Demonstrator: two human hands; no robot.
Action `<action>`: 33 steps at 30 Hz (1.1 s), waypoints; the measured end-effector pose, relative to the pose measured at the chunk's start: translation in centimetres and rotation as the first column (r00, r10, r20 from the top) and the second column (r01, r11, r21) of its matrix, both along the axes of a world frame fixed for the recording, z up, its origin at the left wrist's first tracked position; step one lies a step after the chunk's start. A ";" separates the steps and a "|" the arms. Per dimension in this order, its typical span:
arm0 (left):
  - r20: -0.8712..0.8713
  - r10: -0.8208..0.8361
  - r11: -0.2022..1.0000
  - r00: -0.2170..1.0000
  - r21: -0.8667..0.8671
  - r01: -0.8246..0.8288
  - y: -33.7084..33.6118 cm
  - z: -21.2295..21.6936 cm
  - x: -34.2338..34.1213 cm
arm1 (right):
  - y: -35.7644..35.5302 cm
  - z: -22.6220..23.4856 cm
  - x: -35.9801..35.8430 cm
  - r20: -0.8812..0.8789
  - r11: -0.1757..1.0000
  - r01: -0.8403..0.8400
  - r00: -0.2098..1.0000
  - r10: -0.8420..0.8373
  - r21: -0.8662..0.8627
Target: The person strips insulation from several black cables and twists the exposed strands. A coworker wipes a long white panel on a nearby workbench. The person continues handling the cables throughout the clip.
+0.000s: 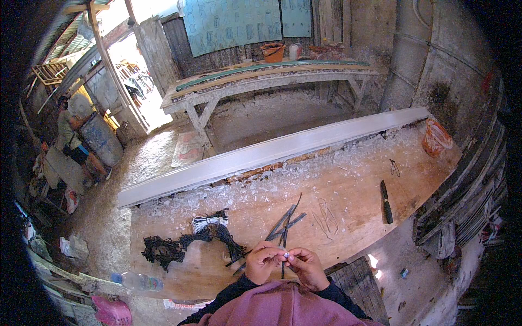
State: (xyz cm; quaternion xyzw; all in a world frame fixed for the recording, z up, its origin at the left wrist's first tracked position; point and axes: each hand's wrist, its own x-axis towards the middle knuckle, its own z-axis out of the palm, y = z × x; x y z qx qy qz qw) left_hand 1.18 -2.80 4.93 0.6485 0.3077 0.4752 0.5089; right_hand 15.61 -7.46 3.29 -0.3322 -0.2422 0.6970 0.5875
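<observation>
My left hand (pixel 262 263) and my right hand (pixel 308 269) meet near the table's front edge, fingers pinched together. Between their fingertips is a small whitish piece (pixel 286 255), too small to name. Several flat black strips (pixel 293 221) lie crossed on the wooden table (pixel 361 198) just beyond my hands, and some pass beneath them. To the left is a bundle of black cords (pixel 163 253), with a white piece (pixel 209 222) beside it. Thin bent wires (pixel 326 219) rest right of the strips. Farther right lies a black-handled knife (pixel 386 209).
A long white moulding (pixel 272 151) runs along the table's far side, with white scraps before it. An orange bucket (pixel 436 138) tips at the right end. A plastic bottle (pixel 141 281) lies front left. Beyond stands a workbench (pixel 244 82); at left, a person (pixel 76 127) beside a blue drum (pixel 101 139).
</observation>
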 end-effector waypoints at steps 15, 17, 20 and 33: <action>0.003 -0.343 0.756 0.939 -0.592 0.278 1.5 0.0 -1.8 | -0.3 -0.6 -0.7 0.332 0.966 0.134 0.921 -0.204 0.223; 0.043 -0.319 0.796 0.947 -0.530 0.292 1.4 -0.3 -1.6 | -0.2 -0.7 -0.8 0.372 0.958 0.119 0.903 -0.213 0.261; 0.074 -0.300 0.805 0.951 -0.516 0.293 1.5 -0.8 -1.6 | -0.1 -0.8 -0.8 0.460 0.958 0.045 0.870 -0.177 0.284; -0.039 -0.085 0.930 0.996 -0.361 0.066 1.3 -1.3 -2.1 | 0.0 0.5 -0.7 0.635 0.905 -0.066 0.734 -0.241 0.419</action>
